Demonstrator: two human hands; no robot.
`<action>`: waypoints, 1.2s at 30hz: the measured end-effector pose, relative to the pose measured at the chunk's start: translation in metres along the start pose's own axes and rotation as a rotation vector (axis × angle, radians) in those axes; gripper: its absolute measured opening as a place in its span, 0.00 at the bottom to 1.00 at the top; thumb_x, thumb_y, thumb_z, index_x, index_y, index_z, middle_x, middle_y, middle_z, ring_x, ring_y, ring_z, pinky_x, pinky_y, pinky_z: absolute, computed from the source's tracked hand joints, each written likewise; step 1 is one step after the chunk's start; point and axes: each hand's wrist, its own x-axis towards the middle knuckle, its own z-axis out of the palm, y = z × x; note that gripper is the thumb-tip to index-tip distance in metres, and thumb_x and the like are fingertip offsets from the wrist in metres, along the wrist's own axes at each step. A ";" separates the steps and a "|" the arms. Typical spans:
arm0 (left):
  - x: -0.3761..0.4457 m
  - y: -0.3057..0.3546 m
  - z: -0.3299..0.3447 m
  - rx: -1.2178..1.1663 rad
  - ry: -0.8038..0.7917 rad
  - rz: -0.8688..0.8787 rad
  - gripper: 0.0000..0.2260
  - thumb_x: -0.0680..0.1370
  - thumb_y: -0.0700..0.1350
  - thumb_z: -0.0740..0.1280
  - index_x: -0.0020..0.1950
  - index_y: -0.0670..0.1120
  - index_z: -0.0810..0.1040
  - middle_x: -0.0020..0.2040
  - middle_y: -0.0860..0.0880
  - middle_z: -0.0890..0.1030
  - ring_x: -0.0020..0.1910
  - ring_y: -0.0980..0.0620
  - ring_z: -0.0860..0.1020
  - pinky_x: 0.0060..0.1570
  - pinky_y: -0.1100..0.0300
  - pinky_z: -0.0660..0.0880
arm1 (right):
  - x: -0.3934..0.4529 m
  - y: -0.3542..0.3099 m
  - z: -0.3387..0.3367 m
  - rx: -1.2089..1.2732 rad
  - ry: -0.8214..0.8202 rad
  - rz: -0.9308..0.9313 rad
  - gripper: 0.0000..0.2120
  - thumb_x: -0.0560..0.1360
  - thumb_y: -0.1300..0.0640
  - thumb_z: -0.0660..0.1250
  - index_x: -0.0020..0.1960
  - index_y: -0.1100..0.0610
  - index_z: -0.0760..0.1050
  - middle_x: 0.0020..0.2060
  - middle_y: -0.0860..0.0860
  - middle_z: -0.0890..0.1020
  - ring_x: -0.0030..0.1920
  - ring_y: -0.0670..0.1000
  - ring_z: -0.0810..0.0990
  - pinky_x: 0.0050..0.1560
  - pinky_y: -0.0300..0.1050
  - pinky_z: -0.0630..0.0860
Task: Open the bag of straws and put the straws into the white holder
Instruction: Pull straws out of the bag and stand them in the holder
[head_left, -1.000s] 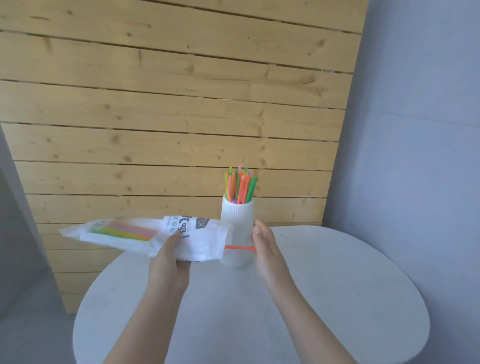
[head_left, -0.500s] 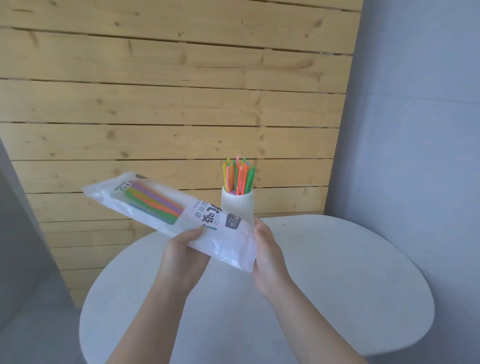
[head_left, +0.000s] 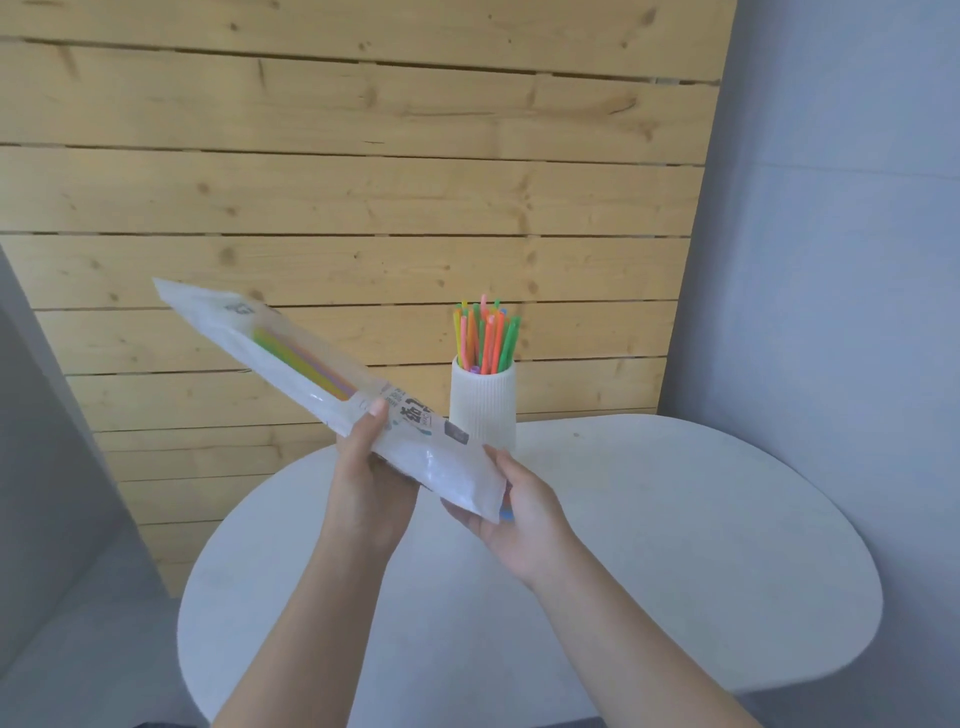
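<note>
One bag of straws (head_left: 332, 384), one white holder (head_left: 483, 408) and one table (head_left: 675, 545) are visible. Two hands show: the left hand (head_left: 371, 478) and the right hand (head_left: 519, 512). The straws in the holder are too crowded to count.

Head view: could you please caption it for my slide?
Both hands, left and right, hold the tilted straw bag beside the white holder.

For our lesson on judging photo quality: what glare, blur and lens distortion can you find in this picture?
Head view: glare glints on the bag near the right hand; the left hand and the printing look slightly soft; the wide lens tilts the wood wall; light is soft daylight, shadows faint on the table.
</note>
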 end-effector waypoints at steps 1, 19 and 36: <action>0.000 0.000 0.000 0.018 0.031 0.012 0.13 0.74 0.48 0.62 0.55 0.44 0.71 0.39 0.47 0.79 0.39 0.46 0.81 0.39 0.53 0.76 | 0.000 0.002 0.000 0.015 0.010 0.008 0.15 0.80 0.55 0.59 0.62 0.60 0.74 0.56 0.58 0.80 0.55 0.59 0.80 0.46 0.52 0.81; 0.005 0.007 -0.013 -0.181 0.331 0.033 0.04 0.79 0.45 0.61 0.51 0.47 0.74 0.40 0.50 0.81 0.43 0.48 0.82 0.49 0.52 0.78 | 0.000 -0.006 -0.005 -0.906 0.323 -0.606 0.22 0.78 0.50 0.61 0.29 0.59 0.70 0.24 0.50 0.69 0.27 0.49 0.66 0.30 0.42 0.62; 0.008 -0.007 -0.015 -0.312 0.484 -0.027 0.06 0.78 0.40 0.59 0.47 0.44 0.75 0.44 0.48 0.79 0.46 0.48 0.80 0.55 0.53 0.74 | -0.002 -0.015 0.000 0.082 0.072 -0.255 0.07 0.73 0.55 0.70 0.41 0.57 0.73 0.27 0.48 0.71 0.23 0.44 0.67 0.23 0.35 0.62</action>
